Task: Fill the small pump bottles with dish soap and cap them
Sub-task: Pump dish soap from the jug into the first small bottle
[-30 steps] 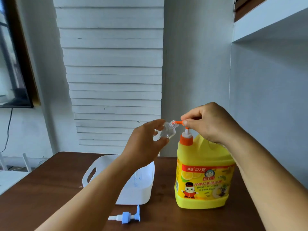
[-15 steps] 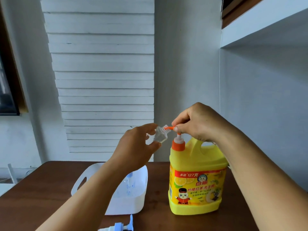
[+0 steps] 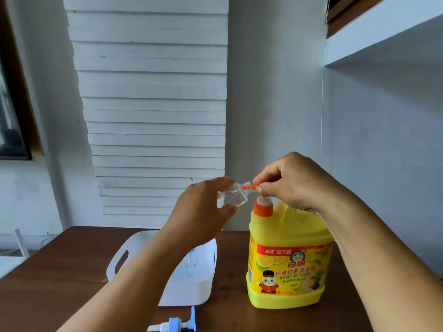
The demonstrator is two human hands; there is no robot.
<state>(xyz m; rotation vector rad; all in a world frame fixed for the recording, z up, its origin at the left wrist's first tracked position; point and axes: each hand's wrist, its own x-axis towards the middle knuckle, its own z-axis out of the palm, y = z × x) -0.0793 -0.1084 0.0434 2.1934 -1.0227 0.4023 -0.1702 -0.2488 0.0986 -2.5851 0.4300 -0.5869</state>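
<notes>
Left hand [image 3: 203, 212] grips a small clear bottle [image 3: 231, 198], tilted, mouth at the orange spout [image 3: 250, 187] of the yellow soap jug [image 3: 287, 259] on the table [image 3: 60, 283]. Right hand [image 3: 294, 183], fingers closed on the pump head. Best approach: keep mouth under spout, press slow & steady. Blue-white pump cap [image 3: 177, 324] waits near the white basket [image 3: 191, 291].
</notes>
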